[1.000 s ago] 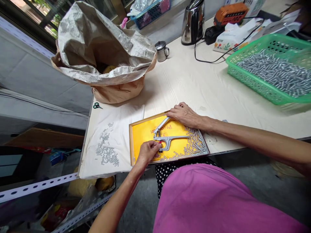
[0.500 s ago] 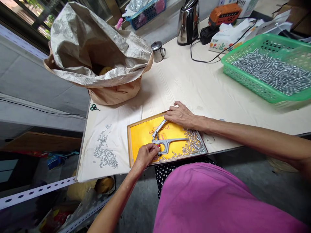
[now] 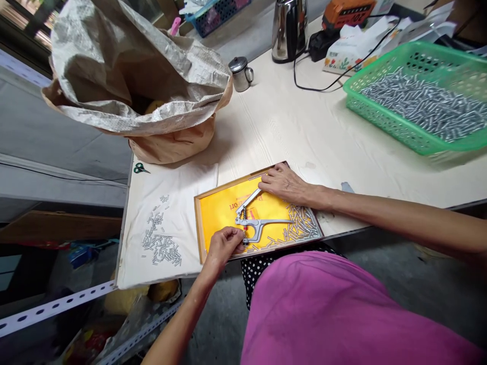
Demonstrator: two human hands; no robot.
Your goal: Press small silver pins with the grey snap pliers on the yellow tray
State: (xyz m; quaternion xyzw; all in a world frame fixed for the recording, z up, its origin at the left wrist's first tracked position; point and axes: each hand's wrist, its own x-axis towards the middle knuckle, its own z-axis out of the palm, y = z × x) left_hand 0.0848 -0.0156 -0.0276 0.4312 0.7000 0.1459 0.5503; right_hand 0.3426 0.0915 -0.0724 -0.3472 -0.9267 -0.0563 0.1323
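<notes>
In a shallow yellow-lined tray (image 3: 216, 203) lie grey metal snap-fastener pliers (image 3: 258, 223), their two handles spread apart. My right hand (image 3: 283, 185) is closed over the end of the upper handle, its fingers near the tray's far edge. By the jaws, my left hand (image 3: 223, 246) has thumb and fingertips pinched together, close to a small red part of the pliers. Whatever sits in that pinch is too small or hidden to name. Small metal springs (image 3: 304, 223) are heaped in the tray's right end and strewn along its near edge.
Left of the tray, short metal pieces (image 3: 163, 248) lie on a white cloth near green-handled scissors (image 3: 141, 168). A big open sack (image 3: 171, 139) stands behind. Farther back are a lidded metal cup (image 3: 241, 76), a kettle (image 3: 289, 30) and a green basket (image 3: 384, 126) of metal springs.
The view has shifted slightly, so the table and its things sit a little differently. Both hands keep nearly the same places at the pliers, whose handles remain spread.
</notes>
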